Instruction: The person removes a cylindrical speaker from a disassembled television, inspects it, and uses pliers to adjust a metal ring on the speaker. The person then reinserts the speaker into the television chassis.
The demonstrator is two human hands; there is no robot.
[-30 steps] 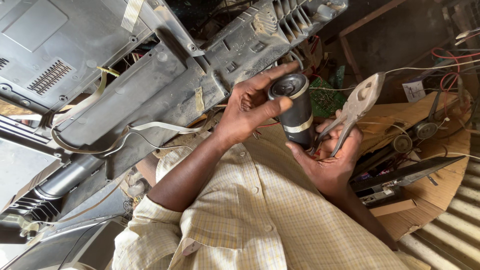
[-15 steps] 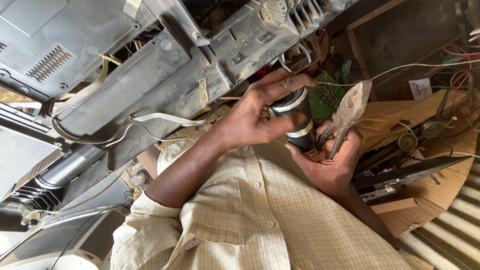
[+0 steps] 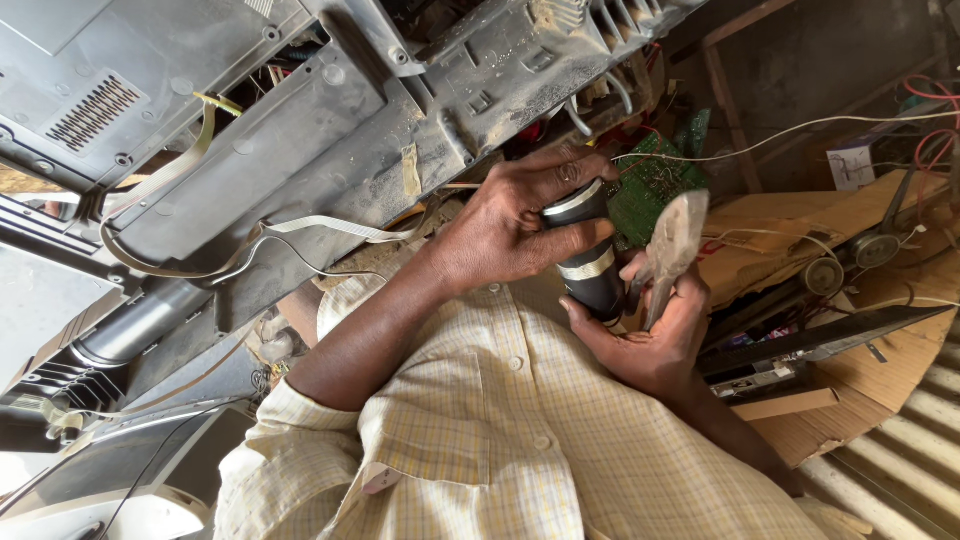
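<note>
gripping a black cylinder (image 3: 588, 262) at centre frame, the left hand (image 3: 500, 235) has its fingers clamped round it. the right hand (image 3: 655, 335) clamps pliers (image 3: 672, 250) just beside.

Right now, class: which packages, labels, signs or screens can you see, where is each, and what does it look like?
Small white box with blue print: far right, behind the wires; boxy, white and blue.
Strip of beige tape label: on the grey plastic casing, left of the left hand; narrow, upright.
No screens or signs.

Pliers (image 3: 672, 250) now closer to cylinder (image 3: 590, 260)
</note>
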